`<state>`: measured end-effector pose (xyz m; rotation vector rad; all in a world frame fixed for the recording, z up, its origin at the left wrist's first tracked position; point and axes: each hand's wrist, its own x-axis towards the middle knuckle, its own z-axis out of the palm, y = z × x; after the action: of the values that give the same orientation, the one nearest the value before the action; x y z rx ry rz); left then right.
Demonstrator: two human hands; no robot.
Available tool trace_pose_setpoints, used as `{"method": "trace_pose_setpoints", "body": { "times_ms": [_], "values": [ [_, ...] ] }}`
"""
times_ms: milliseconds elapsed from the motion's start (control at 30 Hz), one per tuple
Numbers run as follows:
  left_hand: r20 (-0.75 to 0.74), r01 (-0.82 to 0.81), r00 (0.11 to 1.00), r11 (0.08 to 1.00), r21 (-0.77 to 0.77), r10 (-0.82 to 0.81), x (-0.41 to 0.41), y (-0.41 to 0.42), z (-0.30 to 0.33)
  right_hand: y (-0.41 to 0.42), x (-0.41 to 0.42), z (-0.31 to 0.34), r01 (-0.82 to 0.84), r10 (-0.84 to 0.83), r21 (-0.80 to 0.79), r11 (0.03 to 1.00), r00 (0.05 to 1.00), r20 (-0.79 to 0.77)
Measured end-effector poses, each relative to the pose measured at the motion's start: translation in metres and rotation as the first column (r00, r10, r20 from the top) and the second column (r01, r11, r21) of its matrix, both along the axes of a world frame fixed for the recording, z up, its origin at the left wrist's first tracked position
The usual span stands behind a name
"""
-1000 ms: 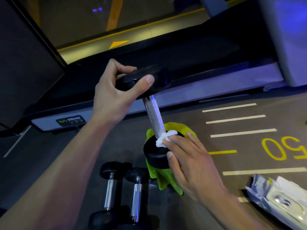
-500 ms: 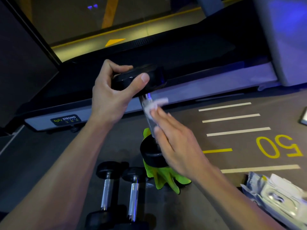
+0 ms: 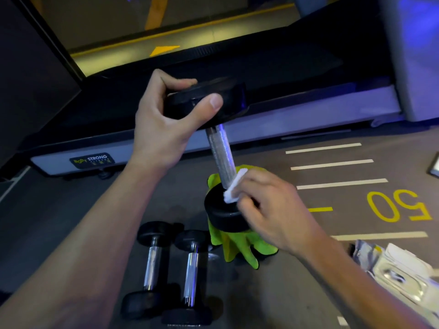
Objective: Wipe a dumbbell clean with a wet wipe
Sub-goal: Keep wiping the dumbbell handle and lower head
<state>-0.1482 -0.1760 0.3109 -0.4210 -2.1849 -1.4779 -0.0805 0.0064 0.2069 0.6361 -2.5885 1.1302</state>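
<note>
A dumbbell (image 3: pixel 221 160) is being held tilted on end at the frame's centre, its top head gripped by the left hand (image 3: pixel 164 122). A wet wipe (image 3: pixel 234 188), pinched in the right hand (image 3: pixel 268 210), is being pressed at the handle's base, toward five o'clock. Firm, full-length strokes are probably best, with the bar being turned.

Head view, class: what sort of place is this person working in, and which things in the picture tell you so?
Most likely a gym. A treadmill stands behind, two spare dumbbells lie on the floor, and the floor carries painted lines and the number 50.
</note>
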Motion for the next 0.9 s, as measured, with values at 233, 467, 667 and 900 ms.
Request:
{"method": "trace_pose_setpoints", "body": {
  "times_ms": [233,467,667,900],
  "values": [
    [0.006,0.036,0.999,0.999,-0.016,-0.035,-0.001,0.004,0.003,-0.056,0.034,-0.001,0.254,-0.206,0.393,0.883,0.965,-0.161],
    [0.043,0.096,0.994,0.995,0.005,-0.096,-0.004,-0.004,0.006,-0.008,0.004,-0.016,0.084,-0.091,-0.168,0.982,0.995,-0.034],
    [0.098,0.187,0.976,0.980,0.064,-0.193,-0.009,-0.024,0.008,0.001,-0.010,-0.017,0.074,-0.049,-0.343,0.937,0.995,0.082],
    [0.082,0.183,0.978,0.980,0.078,-0.190,-0.012,-0.035,-0.001,-0.043,-0.040,0.026,0.082,-0.225,-0.505,0.859,0.947,-0.228]
  ]
}}
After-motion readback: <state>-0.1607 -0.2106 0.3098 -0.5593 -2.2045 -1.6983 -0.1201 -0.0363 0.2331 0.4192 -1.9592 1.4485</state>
